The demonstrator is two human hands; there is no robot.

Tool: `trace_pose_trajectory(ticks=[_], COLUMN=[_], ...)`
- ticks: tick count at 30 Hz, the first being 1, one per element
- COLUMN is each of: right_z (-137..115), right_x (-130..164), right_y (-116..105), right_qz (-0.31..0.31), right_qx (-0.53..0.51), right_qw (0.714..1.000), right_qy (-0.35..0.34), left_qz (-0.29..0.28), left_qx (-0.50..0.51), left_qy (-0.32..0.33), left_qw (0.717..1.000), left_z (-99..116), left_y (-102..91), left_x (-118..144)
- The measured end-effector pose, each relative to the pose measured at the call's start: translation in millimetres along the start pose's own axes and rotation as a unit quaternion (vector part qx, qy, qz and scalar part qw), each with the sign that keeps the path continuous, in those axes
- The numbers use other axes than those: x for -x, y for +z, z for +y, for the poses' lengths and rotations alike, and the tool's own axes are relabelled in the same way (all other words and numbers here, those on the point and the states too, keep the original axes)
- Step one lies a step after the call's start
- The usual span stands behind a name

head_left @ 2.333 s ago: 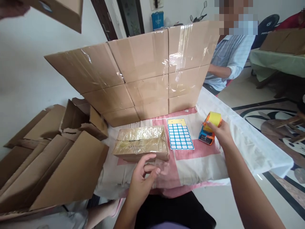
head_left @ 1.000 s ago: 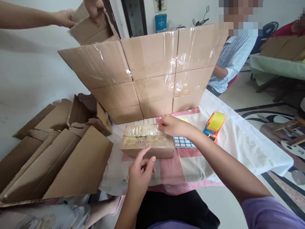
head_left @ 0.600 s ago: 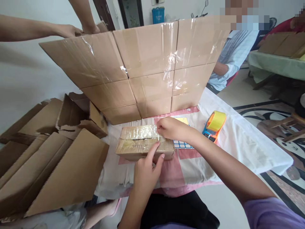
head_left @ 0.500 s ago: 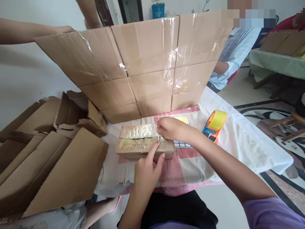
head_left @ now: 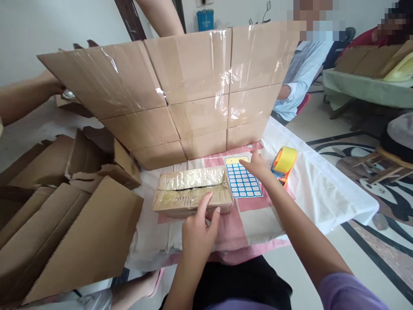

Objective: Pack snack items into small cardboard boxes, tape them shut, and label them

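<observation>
Left hand (head_left: 197,226) rests with fingers spread on the near edge of the taped carton (head_left: 192,192) at bench centre. Right hand (head_left: 257,165), fingers loosely extended and empty, hovers over the label sheet (head_left: 242,183) beside the tape dispenser (head_left: 283,161). Risk: wrinkled tape may stop a label sticking flat

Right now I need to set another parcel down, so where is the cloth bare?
Bare cloth lies right of the tape dispenser, and a strip nearer than the label sheet. Crowded: the taped box, flattened cartons.
</observation>
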State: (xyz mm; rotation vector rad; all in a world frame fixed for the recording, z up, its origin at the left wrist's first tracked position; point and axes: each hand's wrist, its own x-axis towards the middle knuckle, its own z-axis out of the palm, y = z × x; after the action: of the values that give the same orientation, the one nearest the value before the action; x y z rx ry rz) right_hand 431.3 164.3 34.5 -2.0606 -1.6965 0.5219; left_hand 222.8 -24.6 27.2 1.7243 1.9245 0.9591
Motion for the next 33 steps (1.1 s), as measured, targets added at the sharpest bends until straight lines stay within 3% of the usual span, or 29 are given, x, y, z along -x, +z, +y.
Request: trace_pose_trajectory(ticks=[3, 6, 10, 15, 17, 19, 21, 24, 26, 29, 33], right_z=[14.4, 6.6, -3.3, 14.7, 25.1, 33.1, 37.0, 35.1, 31.3, 27.9, 30.2], right_x=[2.7, 11.8, 12.3, 6.1, 12.1, 26.2, 46.7, 82.0, 104.3, 133.6, 163.4], right_y=[23.5, 40.3, 44.1, 21.5, 7.0, -8.7, -24.1, -45.5, -57.3, -68.2, -70.6], right_qz=[-0.026, -0.033, 0.001, 0.012, 0.001, -0.007, -0.017, -0.038, -0.052, -0.073, -0.049], right_qx=[0.022, 0.043, -0.053, -0.179, -0.224, -0.279, -0.367, -0.482, -0.509, -0.535, -0.554], right_qw=[0.998, 0.997, 0.997, 0.983, 0.974, 0.960, 0.930, 0.874, 0.858, 0.838, 0.823], right_qy=[0.045, 0.047, 0.058, 0.033, 0.016, -0.010, -0.032, -0.047, -0.056, -0.082, -0.114], left_qz=[0.014, 0.017, 0.015, 0.011, 0.037, 0.100, 0.144, 0.118, 0.092, 0.100, 0.113], left_qx=[0.007, 0.004, 0.007, 0.004, 0.008, 0.020, 0.038, 0.058, 0.065, 0.068, 0.090], left_qy=[0.001, -0.002, 0.001, 0.003, 0.019, 0.074, 0.173, 0.285, 0.278, 0.246, 0.254], left_qw=[1.000, 1.000, 1.000, 1.000, 0.999, 0.992, 0.974, 0.949, 0.954, 0.962, 0.956], left_z=[0.4, 1.6, 1.8, 0.6, 2.6, 9.1, 22.3, 54.1, 78.0, 104.4, 113.8], left_y=[2.7, 3.5, 3.6, 2.5, 2.4, 3.7, 6.4, 12.5, 16.9, 23.7, 33.9], left_x=[0.3, 0.3, 1.4, 3.7, 6.8, 10.6, 13.0, 10.0, 4.6, -1.9, 1.3])
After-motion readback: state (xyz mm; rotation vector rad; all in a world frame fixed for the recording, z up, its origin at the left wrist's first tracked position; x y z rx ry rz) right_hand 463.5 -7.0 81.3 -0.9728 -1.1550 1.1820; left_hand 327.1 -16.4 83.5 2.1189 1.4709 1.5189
